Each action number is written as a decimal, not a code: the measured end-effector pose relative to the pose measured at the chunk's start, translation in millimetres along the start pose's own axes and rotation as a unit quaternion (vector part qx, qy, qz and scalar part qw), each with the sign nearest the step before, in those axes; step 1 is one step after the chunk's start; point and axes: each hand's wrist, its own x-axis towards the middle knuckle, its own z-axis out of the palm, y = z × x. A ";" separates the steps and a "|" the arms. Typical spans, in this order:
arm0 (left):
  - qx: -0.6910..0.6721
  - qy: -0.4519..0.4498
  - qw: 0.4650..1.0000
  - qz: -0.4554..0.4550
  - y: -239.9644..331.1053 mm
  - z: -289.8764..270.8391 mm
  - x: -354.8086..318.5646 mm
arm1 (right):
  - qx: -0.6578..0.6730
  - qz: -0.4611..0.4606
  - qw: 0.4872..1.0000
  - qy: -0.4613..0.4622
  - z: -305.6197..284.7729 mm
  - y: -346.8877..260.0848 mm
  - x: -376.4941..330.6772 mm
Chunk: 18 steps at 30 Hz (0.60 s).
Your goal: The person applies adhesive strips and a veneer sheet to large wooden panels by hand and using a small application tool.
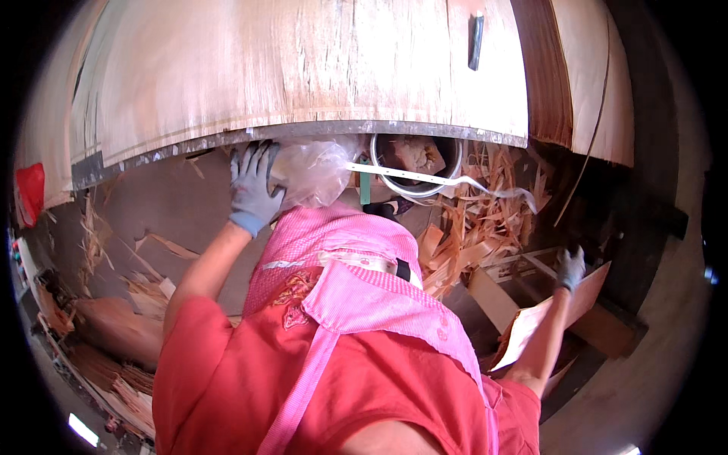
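My left hand (pixel 254 186), in a grey glove with a blue cuff, has its fingers spread at the dark front edge of the worktable (pixel 303 130). Beside it, a crumpled clear plastic bag (pixel 312 173) lies between the table edge and my pink apron (pixel 341 235). Far out to the right, my right hand (pixel 570 269), also gloved, reaches over a wooden frame (pixel 497 296) with its fingers apart. A piece of veneer (pixel 542 322) passes under my right forearm. What that hand may touch below is hidden.
Wide veneer sheets (pixel 303 61) cover the worktable, with a dark-handled tool (pixel 475 42) on them. Below the edge stands a round metal pot (pixel 417 189), crossed by a white strap (pixel 402 174). Wood shavings (pixel 478 227) heap beside it. A red cloth (pixel 29 195) hangs at the left.
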 end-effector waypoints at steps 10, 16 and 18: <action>-0.213 0.049 0.958 0.187 64.0 -81.2 33.4 | 0.197 -0.525 0.763 -0.320 179.4 -293.9 -200.9; -0.302 0.003 0.928 0.218 91.0 -65.9 76.5 | 0.103 -0.563 0.762 -0.303 168.8 -316.1 -196.9; -0.365 -0.052 0.907 0.206 94.4 -64.0 81.1 | 0.171 -0.553 0.755 -0.307 175.3 -307.6 -198.8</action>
